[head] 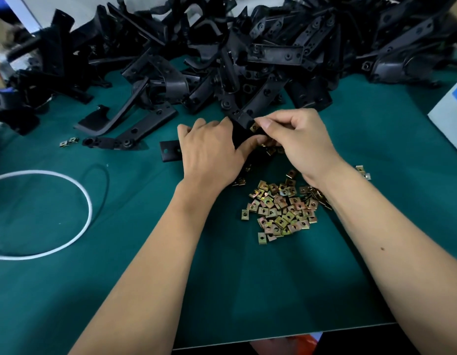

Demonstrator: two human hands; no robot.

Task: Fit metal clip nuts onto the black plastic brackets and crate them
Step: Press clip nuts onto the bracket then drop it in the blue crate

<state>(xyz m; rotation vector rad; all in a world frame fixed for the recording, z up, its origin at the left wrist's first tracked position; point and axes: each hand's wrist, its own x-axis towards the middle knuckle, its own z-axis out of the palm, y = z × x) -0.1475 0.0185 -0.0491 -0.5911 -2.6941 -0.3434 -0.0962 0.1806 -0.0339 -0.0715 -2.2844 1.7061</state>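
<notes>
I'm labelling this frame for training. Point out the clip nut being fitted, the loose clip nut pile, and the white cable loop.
clip nut being fitted (254, 127): head view, its exposed face by the fingertips.
loose clip nut pile (281, 210): head view, pile's middle.
white cable loop (87, 201): head view, right-hand curve.

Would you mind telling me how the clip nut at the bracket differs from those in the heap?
The clip nut is pinched by the right hand against the held bracket; the heap of clip nuts lies loose on the green mat. It is single and raised; they are many and flat. All share one brassy finish.
</notes>
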